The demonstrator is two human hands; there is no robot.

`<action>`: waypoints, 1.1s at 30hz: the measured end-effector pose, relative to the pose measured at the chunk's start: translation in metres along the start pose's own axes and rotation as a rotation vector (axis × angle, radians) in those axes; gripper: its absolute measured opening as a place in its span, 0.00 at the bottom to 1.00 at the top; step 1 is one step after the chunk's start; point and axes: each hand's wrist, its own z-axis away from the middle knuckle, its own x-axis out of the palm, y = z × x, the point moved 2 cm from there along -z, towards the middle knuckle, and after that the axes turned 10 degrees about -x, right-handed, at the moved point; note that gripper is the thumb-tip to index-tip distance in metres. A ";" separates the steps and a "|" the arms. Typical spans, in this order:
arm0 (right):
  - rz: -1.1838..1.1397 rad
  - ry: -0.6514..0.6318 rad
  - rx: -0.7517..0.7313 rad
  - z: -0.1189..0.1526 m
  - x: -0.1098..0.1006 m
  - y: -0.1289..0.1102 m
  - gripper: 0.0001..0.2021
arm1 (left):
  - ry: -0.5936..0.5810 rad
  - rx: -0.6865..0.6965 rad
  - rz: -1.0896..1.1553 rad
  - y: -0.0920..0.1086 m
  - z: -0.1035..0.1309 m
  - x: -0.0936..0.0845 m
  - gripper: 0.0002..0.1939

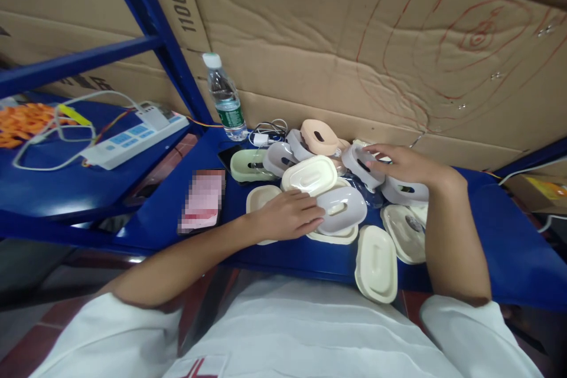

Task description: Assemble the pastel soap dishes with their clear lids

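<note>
Oval plastic soap dishes lie in a loose pile on the blue table. My left hand [290,215] rests over the pile with its fingers stretched to the right. Its fingertips touch the near-left edge of a pale grey slotted dish [348,211], which lies on a cream dish [334,237]. Just above the fingers is a glossy cream dish [310,175]. My right hand [394,160] has thumb and fingers at the right rim of a tilted grey slotted dish [358,164]. Another cream dish [376,263] sits at the front edge.
Behind the pile are a peach dish [319,137], a green dish [250,166] and a water bottle [227,103] by the cardboard wall. A phone [201,201] lies at left. Beyond the blue frame are a power strip [135,139] and orange pieces [29,124].
</note>
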 end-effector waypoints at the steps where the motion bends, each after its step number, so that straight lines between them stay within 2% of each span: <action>1: -0.006 0.037 -0.018 0.005 -0.007 -0.007 0.31 | -0.012 0.016 -0.009 0.001 0.000 0.001 0.15; 4: 0.032 0.189 -0.094 0.030 -0.038 -0.037 0.29 | -0.030 0.072 -0.069 0.005 -0.002 -0.003 0.14; 6: 0.103 0.288 -0.121 0.055 -0.057 -0.057 0.25 | -0.038 0.091 -0.135 0.006 -0.004 -0.011 0.13; 8: 0.167 0.362 -0.148 0.084 -0.066 -0.071 0.21 | -0.035 0.056 -0.179 0.008 -0.003 -0.023 0.12; 9: 0.187 0.367 -0.164 0.098 -0.062 -0.076 0.20 | -0.034 0.015 -0.181 0.009 -0.002 -0.030 0.11; 10: 0.198 0.340 -0.177 0.111 -0.053 -0.078 0.20 | -0.037 -0.033 -0.176 0.010 0.003 -0.035 0.10; 12: 0.182 0.198 -0.195 0.136 -0.020 -0.081 0.24 | -0.062 -0.137 -0.183 0.014 0.018 -0.042 0.10; 14: 0.130 0.010 -0.196 0.160 0.028 -0.082 0.30 | -0.110 -0.258 -0.239 0.020 0.043 -0.042 0.11; 16: 0.073 -0.110 -0.170 0.180 0.076 -0.084 0.35 | -0.150 -0.397 -0.265 0.029 0.071 -0.039 0.16; 18: 0.014 -0.119 -0.144 0.195 0.114 -0.086 0.39 | -0.183 -0.525 -0.259 0.037 0.095 -0.035 0.24; 20: -0.014 -0.051 -0.122 0.202 0.138 -0.087 0.39 | -0.178 -0.591 -0.212 0.044 0.111 -0.034 0.25; 23: -0.020 0.038 -0.137 0.199 0.146 -0.087 0.31 | -0.173 -0.596 -0.061 0.048 0.122 -0.037 0.19; 26: -0.022 0.131 -0.209 0.188 0.138 -0.086 0.25 | -0.175 -0.633 0.072 0.048 0.130 -0.040 0.12; 28: -0.031 0.241 -0.270 0.178 0.132 -0.083 0.23 | -0.151 -0.677 0.107 0.047 0.134 -0.041 0.10; 31: -0.055 0.408 -0.333 0.164 0.128 -0.077 0.20 | -0.127 -0.717 0.117 0.044 0.136 -0.041 0.14; 33: -0.075 0.494 -0.320 0.157 0.127 -0.074 0.18 | -0.131 -0.730 0.105 0.041 0.136 -0.042 0.18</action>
